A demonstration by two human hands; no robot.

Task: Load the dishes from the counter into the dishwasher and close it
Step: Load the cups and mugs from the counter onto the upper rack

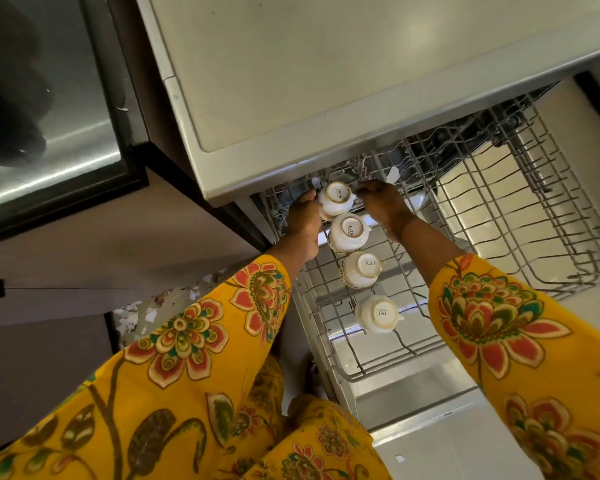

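Several white cups stand upside down in a row on the pulled-out wire dishwasher rack [520, 216]. The farthest cup [336, 199] lies between my two hands, just under the counter edge. My left hand [303, 220] holds its left side with thumb and fingers. My right hand [383, 202] pinches its right side, fingers curled. Behind it toward me follow a second cup [349, 232], a third cup [361, 268] and a nearest cup [376, 313].
The grey counter [326, 81] overhangs the rack's far end. The open dishwasher door [420, 393] lies below the rack. A steel appliance [49, 133] stands at left. Most of the rack's right side holds nothing.
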